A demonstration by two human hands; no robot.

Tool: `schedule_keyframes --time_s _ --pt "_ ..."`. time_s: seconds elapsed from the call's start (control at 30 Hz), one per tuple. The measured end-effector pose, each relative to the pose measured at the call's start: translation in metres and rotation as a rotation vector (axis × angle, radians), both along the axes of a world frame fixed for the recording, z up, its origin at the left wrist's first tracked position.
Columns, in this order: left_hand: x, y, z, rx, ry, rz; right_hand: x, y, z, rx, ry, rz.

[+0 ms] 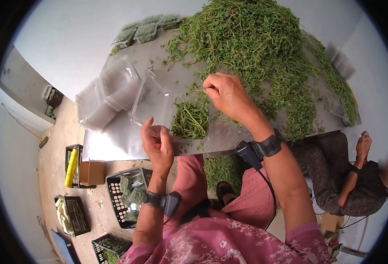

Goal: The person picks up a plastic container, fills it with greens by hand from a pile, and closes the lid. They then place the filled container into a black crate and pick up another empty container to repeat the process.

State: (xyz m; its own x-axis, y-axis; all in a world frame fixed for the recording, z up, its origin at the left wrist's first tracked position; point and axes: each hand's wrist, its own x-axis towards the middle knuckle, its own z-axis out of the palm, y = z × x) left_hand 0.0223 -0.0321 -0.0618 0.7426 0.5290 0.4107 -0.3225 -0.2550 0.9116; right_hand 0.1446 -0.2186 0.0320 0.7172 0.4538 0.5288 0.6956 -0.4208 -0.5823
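A clear plastic box (pixel 190 119) lies open on the metal table (pixel 114 147), its lid (pixel 151 100) folded out to the left and green stems inside. My left hand (pixel 158 143) is at the box's front left corner, fingers curled up beside the lid; whether it grips the plastic is unclear. Above the box's back right corner is my right hand (pixel 225 93), thumb and forefinger pinched on what looks like a thin stem. A large heap of green stems (pixel 247 37) rises just behind it.
Stacked empty clear boxes (pixel 108 94) stand at the left of the table. Filled boxes (pixel 145 32) sit at the back left. Crates, one holding packed boxes (pixel 128 196), are on the floor at left. Another person (pixel 357 185) sits at the right.
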Motion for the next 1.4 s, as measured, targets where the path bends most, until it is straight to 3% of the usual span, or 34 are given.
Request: schedule_keyframes --time_s 0.13,0.23,0.37,0.53,0.67,0.9,1.1,1.23,1.27,1.4 --pt "0.002 0.003 -0.006 0.033 -0.004 0.007 -0.008 0.01 -0.012 -0.06 0.062 0.124" --pt "0.001 0.002 -0.004 0.007 0.008 -0.003 -0.009 0.007 -0.032 -0.164 -0.054 0.116" --pt "0.001 0.002 -0.005 -0.004 0.003 -0.009 -0.017 0.006 -0.006 -0.131 0.05 0.059" --pt "0.001 0.0 -0.001 0.007 0.008 -0.006 -0.013 0.011 -0.018 -0.213 0.089 0.146" --pt "0.001 0.002 -0.003 0.054 0.02 0.016 -0.02 0.023 -0.033 -0.52 0.058 0.276" --pt "0.003 0.005 -0.01 0.041 -0.037 0.05 -0.028 0.027 -0.035 -0.356 -0.098 0.168" --pt "0.004 0.006 -0.011 -0.065 -0.054 0.052 -0.027 0.032 -0.036 -0.35 0.024 0.273" --pt "0.005 0.007 -0.011 -0.046 -0.032 0.073 0.005 0.006 -0.011 -0.169 0.037 0.084" --pt "0.004 0.007 -0.011 -0.053 -0.029 0.07 0.01 -0.008 -0.001 -0.158 0.147 0.008" --pt "0.004 0.006 -0.009 -0.069 -0.02 0.057 0.039 -0.055 -0.013 -0.379 0.239 -0.294"
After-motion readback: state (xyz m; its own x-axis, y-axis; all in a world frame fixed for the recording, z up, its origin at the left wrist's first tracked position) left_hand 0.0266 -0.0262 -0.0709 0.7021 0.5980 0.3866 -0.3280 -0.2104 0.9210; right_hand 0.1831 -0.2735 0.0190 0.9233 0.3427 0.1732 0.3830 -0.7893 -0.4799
